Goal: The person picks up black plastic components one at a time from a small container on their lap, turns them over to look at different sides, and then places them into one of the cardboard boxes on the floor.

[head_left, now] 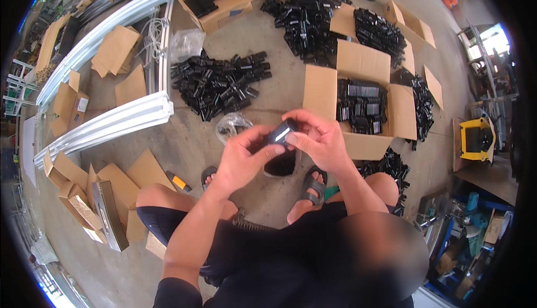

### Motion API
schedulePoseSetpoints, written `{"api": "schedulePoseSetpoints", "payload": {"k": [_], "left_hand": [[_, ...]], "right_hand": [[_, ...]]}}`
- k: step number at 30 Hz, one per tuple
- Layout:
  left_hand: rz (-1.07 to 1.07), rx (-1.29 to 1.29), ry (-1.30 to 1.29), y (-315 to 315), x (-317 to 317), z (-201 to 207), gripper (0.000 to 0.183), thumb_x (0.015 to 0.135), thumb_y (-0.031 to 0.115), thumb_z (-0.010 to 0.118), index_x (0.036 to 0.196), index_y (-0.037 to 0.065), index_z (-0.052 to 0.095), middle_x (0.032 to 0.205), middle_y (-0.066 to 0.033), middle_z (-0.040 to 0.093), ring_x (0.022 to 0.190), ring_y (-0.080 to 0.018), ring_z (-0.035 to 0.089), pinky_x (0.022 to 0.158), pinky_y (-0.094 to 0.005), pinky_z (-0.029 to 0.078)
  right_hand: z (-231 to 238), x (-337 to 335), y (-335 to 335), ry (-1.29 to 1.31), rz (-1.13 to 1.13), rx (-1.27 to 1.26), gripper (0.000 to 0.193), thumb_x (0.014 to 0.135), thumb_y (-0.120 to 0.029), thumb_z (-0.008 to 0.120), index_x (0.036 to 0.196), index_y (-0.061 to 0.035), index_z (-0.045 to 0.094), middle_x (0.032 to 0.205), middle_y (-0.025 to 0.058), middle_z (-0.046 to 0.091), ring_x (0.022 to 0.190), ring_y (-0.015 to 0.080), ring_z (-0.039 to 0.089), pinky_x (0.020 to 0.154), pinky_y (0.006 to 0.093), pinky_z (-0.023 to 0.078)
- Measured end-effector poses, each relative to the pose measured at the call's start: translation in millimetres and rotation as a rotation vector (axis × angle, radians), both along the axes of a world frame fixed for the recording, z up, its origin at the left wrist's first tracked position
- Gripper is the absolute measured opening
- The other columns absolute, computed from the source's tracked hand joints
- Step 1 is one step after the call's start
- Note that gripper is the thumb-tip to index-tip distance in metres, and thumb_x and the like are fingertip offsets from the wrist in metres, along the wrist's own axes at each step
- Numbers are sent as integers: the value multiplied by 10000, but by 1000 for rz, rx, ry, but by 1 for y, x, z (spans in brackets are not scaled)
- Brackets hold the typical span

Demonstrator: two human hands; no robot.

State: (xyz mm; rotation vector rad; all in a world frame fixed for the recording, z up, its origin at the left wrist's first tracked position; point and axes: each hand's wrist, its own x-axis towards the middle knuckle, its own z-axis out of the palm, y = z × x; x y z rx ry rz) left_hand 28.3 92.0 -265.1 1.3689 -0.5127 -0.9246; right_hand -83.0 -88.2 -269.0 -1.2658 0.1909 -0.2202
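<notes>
Left hand (241, 154), right hand (324, 142) both pinching short black cylinder (278, 134).

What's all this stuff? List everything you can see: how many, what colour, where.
Small part: one, black, held between both hands
Loose parts: many, black, heaped on the floor ahead and rightward
Packed box: one, brown, open, right of the hands
Cardboard pieces: several, brown, mostly left
Rails: several, white, left
Plastic bags: several, clear, ahead
Yellow frame: one, far right
Edge clutter: uncountable, mixed colours
Sandals: two, dark, on the feet
Left hand: one, bare, centre
Right hand: one, bare, centre
</notes>
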Motion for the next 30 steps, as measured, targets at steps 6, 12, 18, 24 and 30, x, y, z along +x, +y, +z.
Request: {"api": "schedulePoseSetpoints", "payload": {"k": [6, 12, 18, 24, 30], "left_hand": [[7, 200, -288, 14, 11, 26, 330, 879, 67, 808, 1184, 7, 698, 951, -15, 737, 842, -54, 651, 753, -233, 525], [12, 458, -893, 35, 46, 25, 342, 828, 184, 841, 1114, 37, 724, 858, -109, 735, 699, -183, 688, 687, -305, 544], [64, 519, -1068, 35, 47, -7, 323, 810, 230, 835, 1072, 69, 735, 916, -112, 747, 773, -293, 705, 714, -375, 560], [-29, 472, -1144, 35, 33, -38, 371, 752, 205, 852, 1077, 74, 729, 939, -59, 744, 904, -258, 679, 718, -379, 567], [-66, 466, -1285, 39, 32, -49, 399, 732, 196, 858, 1091, 86, 724, 969, -9, 737, 896, -204, 662, 682, -328, 569]], "right_hand": [[-16, 7, -11, 28, 108, 91, 344, 1018, -172, 654, 1287, 41, 638, 1010, 92, 700, 860, 193, 686, 768, 320, 574], [-159, 44, -34, 675, 265, -835, 154, 932, -192, 683, 975, -68, 764, 876, 140, 750, 803, 266, 726, 754, 393, 584], [-286, 32, 33, 679, 126, -1109, 170, 877, -126, 631, 986, -29, 718, 1027, 210, 711, 992, 411, 690, 876, 489, 565], [-339, 27, 65, 663, -66, -1205, 222, 834, -96, 594, 1034, -24, 657, 1059, 199, 672, 1043, 407, 651, 855, 481, 563], [-333, 23, 61, 621, -27, -1188, 260, 797, -98, 628, 1041, -11, 655, 1076, 218, 678, 1061, 422, 644, 890, 495, 547]]}}
